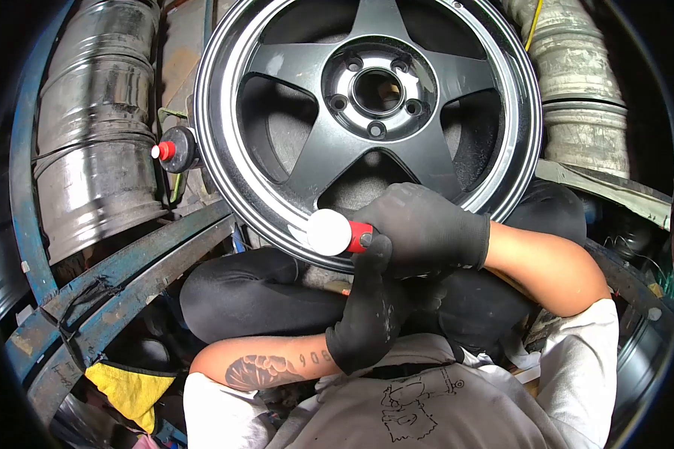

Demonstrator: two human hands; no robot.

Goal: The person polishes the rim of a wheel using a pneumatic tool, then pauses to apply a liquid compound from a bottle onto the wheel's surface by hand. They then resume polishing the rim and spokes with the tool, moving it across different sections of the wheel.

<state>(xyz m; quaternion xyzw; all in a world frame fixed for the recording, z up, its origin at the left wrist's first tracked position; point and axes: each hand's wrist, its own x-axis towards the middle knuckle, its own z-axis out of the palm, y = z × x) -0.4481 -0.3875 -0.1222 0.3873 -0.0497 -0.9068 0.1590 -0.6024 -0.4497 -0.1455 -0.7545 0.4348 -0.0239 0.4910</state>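
Note:
A wheel rim with dark spokes (307, 67) and a shiny lip lies in front of my lap. Over its near edge is a red tool (359, 236) with a round white head (329, 233). My right hand (430, 228), in a black glove, is closed around the tool's red body. My left hand (367, 314), also black-gloved, is just below, its raised thumb at the red part. Its other fingers curl toward the underside of my right hand, where what they hold is hidden.
Left of the rim is a black round object with a red cap (176, 150). Metal drums (101, 97) stand at the left, a ribbed grey column (584, 97) at the right. Blue metal bars (135, 258) cross the lower left, above a yellow cloth (131, 389).

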